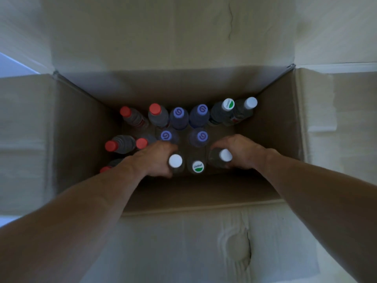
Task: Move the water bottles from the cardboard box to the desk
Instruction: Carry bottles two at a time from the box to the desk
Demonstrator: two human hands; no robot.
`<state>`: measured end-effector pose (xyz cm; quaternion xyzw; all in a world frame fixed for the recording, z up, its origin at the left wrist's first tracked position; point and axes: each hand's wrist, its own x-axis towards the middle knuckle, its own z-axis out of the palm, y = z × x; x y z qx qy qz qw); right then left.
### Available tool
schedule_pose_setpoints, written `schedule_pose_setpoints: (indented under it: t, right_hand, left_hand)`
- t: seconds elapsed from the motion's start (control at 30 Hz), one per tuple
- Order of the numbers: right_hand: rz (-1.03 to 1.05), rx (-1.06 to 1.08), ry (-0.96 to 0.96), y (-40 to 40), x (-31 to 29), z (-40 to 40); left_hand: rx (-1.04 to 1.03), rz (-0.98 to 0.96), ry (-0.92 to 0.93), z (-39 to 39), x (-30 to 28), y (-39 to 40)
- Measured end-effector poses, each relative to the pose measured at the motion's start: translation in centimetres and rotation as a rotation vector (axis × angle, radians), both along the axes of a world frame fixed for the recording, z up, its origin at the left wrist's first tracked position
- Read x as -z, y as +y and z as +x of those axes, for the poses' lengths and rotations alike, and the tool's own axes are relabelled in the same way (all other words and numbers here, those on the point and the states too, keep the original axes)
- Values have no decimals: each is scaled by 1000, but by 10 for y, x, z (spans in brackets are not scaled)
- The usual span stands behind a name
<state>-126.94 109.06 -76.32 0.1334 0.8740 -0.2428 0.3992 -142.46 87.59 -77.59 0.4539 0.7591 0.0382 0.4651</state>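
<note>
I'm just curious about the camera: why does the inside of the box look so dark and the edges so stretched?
Head view: the brown cardboard box shades its own interior, so the bottles look dim while the flaps catch light; the wide-angle lens stretches both forearms; everything looks slightly soft, though the white bottle cap stands out.

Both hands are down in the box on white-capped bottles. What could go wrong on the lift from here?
1. The left hand and right hand flank the green-capped bottle; lifting could tip it.
2. The left forearm hangs over the red-capped bottles and could knock them.
3. The cardboard box is deep; bottles might catch its near wall.
</note>
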Motion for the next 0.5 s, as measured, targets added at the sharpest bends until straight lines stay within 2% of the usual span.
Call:
schedule_pose_setpoints:
  t: [0.37, 0.5]
  right_hand:
    - [-239, 408, 127, 45, -135, -27]
    - [-479, 645, 165, 51, -182, -36]
  left_hand:
    - [-271, 98, -184, -31, -149, 36]
    - [-430, 133, -416, -47, -206, 47]
